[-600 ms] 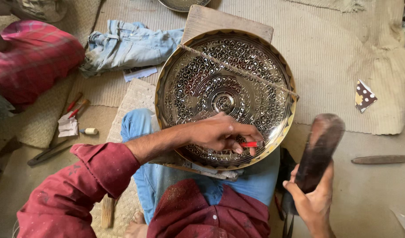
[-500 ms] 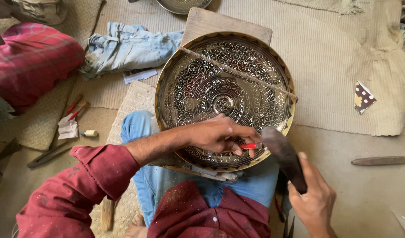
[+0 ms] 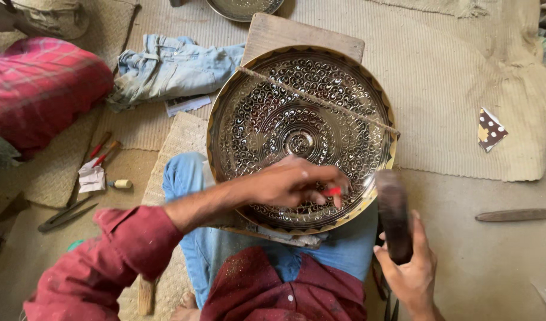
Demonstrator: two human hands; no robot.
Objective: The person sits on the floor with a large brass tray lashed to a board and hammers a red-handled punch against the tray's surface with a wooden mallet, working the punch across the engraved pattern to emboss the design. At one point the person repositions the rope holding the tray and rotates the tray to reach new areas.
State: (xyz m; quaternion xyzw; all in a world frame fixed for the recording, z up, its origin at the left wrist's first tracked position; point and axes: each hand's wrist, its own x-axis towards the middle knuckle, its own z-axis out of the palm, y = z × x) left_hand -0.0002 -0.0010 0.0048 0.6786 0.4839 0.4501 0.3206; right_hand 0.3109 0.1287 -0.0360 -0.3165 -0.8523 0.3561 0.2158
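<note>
Over on the floor lie red-handled tools and folded jeans. Your left hand rests on the engraved brass tray propped on your lap, fingers pinched shut on a small red-tipped chisel at its lower rim. Your right hand is wrapped tight around a dark mallet, head up beside the tray's edge.
</note>
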